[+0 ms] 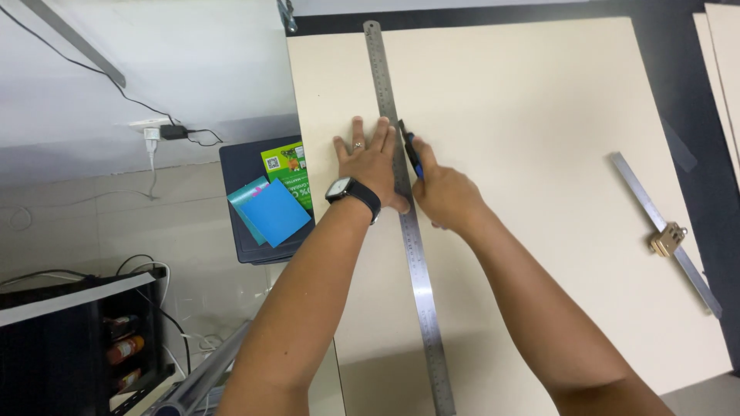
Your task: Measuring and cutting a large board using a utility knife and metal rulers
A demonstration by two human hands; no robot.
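Left hand (368,166) presses spread flat on the long, slippery-looking steel ruler (408,223), while the right hand (443,192) grips the light cutter (412,152) against stiff board (539,154).

A big pale cream board (539,154) covers a near-black table (694,62), and down its left half runs a long silvery steel ruler (416,254) with fine dark tick marks, a black-and-blue knife (412,154) right against it. The left hand (370,166) wears a black watch (351,191) and a thin silver ring (358,145), while near the board's right edge lies a second grey metal ruler (671,239) with a brassy gold fitting (667,239). Beyond the board's left edge, a dark navy tray (247,166) holds bright blue and teal sheets (274,212) and a green printed pack (289,173), over pale grey floor tiles (92,223).
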